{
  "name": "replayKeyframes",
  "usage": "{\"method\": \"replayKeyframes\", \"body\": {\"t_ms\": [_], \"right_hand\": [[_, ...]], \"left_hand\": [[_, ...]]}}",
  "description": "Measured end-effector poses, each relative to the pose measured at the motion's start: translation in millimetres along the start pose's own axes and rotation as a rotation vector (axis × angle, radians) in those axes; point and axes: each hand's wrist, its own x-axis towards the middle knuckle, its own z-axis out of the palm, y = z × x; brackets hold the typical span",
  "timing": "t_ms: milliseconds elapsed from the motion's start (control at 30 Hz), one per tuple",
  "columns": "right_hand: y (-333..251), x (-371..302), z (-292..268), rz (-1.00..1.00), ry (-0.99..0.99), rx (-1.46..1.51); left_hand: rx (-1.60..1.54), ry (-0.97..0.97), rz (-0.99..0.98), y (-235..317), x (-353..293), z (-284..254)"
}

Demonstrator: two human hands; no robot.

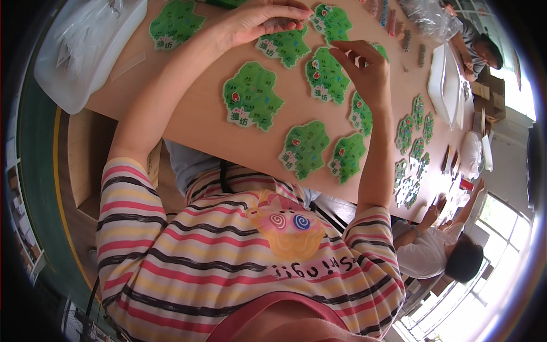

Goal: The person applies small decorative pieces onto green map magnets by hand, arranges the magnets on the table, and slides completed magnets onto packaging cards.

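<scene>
Several flat green cut-out pieces shaped like maps lie spread on a brown table (199,114). My left hand (259,21) reaches to the far side and pinches a small brown piece (283,24) between thumb and fingers, just above one green piece (285,45). My right hand (367,71) hovers with bent, spread fingers over the right edge of another green piece (326,75); I see nothing in it. More green pieces lie nearer to me (252,97) (305,148) (346,157).
A white plastic tub with a clear bag (85,45) stands at the table's left end. A white tray (447,85) and smaller green pieces (413,142) lie to the right. Two other people (439,251) (481,48) work at the right side.
</scene>
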Motion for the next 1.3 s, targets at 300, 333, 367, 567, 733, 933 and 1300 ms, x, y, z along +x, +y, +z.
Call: {"method": "replayKeyframes", "body": {"t_ms": [300, 333, 367, 567, 733, 933, 1300], "right_hand": [[-25, 19, 17, 0.035, 0.014, 0.498], [-29, 20, 16, 0.081, 0.006, 0.513], [-32, 19, 19, 0.073, -0.002, 0.523], [-64, -5, 66, -0.083, -0.361, 0.308], [-77, -5, 82, -0.205, -0.287, 0.262], [-80, -18, 31, -0.040, 0.089, 0.209], [-54, -93, 6, 0.290, 0.115, 0.638]], "left_hand": [[-0.070, -0.129, -0.047, -5, 1, 11], [-0.050, -0.110, -0.022, 0, -1, 9], [-0.029, -0.091, 0.004, 6, -3, 6], [-0.061, 0.058, 0.103, 39, -35, -25], [0.017, 0.068, 0.069, 24, -46, -25], [0.066, -0.038, -0.044, 7, -55, 11], [-0.028, -0.048, -0.191, -28, -66, 68]]}}
